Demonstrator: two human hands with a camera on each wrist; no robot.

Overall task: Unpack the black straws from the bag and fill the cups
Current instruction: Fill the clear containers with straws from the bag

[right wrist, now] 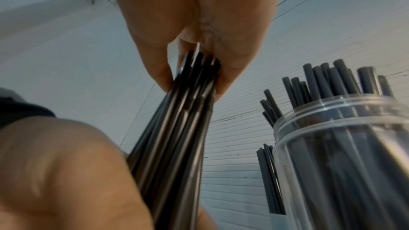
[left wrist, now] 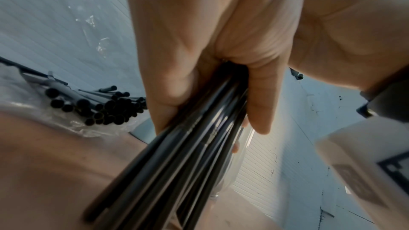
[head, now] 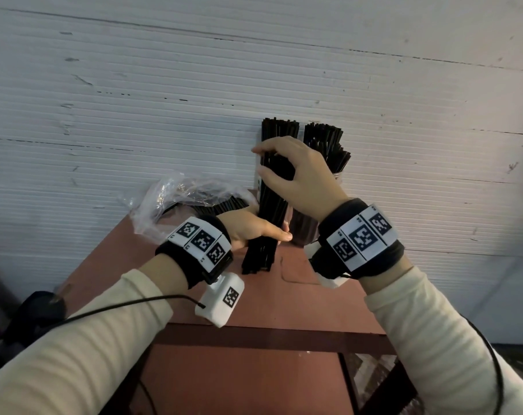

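Left hand: the left hand (head: 251, 227) sits at the middle of the head view, its fingers curled round the lower part of a bundle of thin black plastic straws (head: 270, 211); the thumb lies across the front of the bundle.
Right hand: the right hand (head: 299, 178) is just above it in the frame, thumb and fingers pinching the same bundle nearer its top ends.
Bundle: it stands nearly upright, leaning a little, with its lower ends on the reddish-brown wooden table (head: 284, 301). In the left wrist view the straws (left wrist: 177, 163) run down out of the closed fingers toward the lower left of the frame.
Cups: a clear plastic cup (right wrist: 345, 155), at the right of the right wrist view, is packed with black straws that rise above its rim. In the head view a second batch of upright straws (head: 279, 127) shows just left of it, behind the right hand; its cup is mostly hidden.
Bag: a crumpled clear plastic bag (head: 170, 199) lies on the table at the left of the hands, with loose black straws (left wrist: 104, 109) inside, their open ends facing the left wrist camera.
Backdrop: a white ribbed wall (head: 194, 85) fills the upper half of the head view.
Wrists: black bands with white coded tags (head: 360, 238) wrap both wrists over cream sleeves.
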